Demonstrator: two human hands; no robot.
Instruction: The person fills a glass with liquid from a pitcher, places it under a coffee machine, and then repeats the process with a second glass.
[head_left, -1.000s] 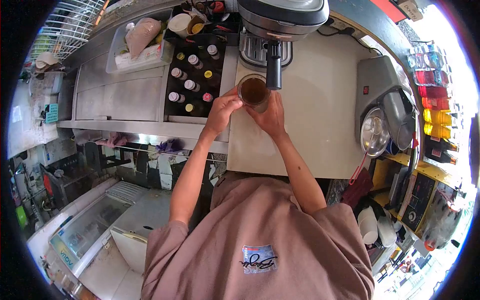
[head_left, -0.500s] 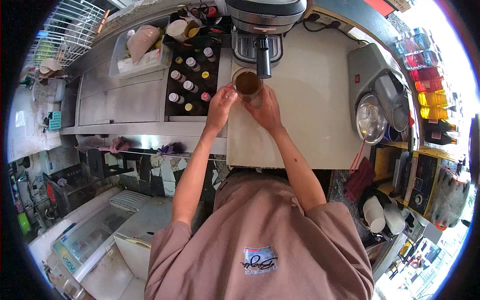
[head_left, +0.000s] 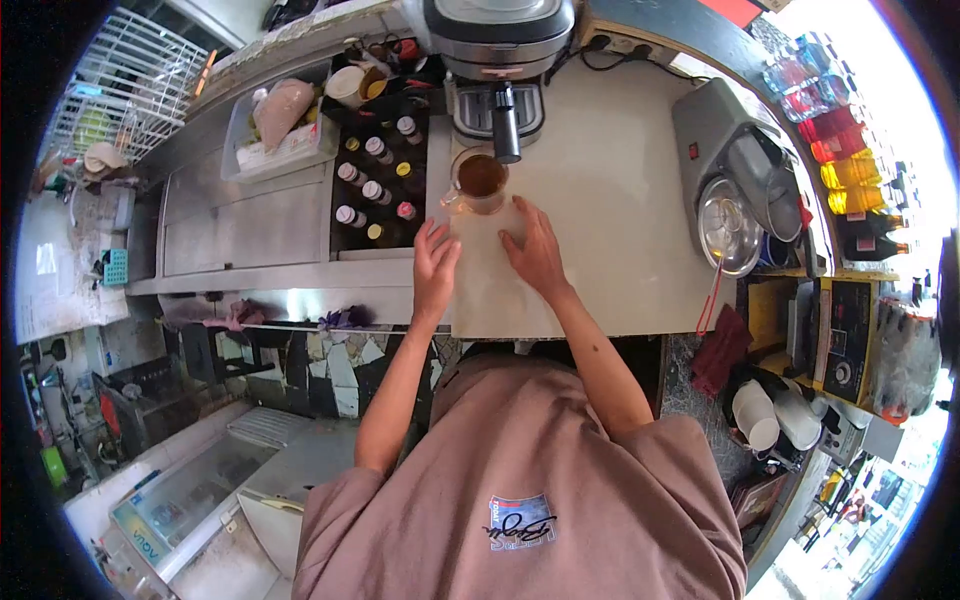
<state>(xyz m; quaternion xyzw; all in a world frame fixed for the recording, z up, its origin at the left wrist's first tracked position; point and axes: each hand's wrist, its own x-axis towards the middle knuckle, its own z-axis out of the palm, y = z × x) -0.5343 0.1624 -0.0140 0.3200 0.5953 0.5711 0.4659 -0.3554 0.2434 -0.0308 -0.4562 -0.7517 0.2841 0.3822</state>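
Observation:
A clear glass cup (head_left: 482, 182) of brown liquid stands on the pale counter (head_left: 610, 220), its handle toward the left. Just behind it is the espresso machine (head_left: 500, 50), whose black portafilter handle (head_left: 507, 125) points toward me. My left hand (head_left: 436, 265) hovers at the near left of the cup, fingers apart and holding nothing. On the near right, my right hand (head_left: 535, 245) is also free, with thumb and fingers spread. Both hands are apart from the glass.
Several capped bottles (head_left: 376, 191) fill a dark tray at left, beside a plastic bin (head_left: 240, 150) with bags. A grey appliance (head_left: 720, 130) with a metal strainer (head_left: 730, 225) sits on the right. Coloured bottles (head_left: 850, 170) line the far right.
Both hands have let go of the glass cup and drawn back toward me, opening. The cup now rests on the counter in front of the machine. The view has shifted slightly.

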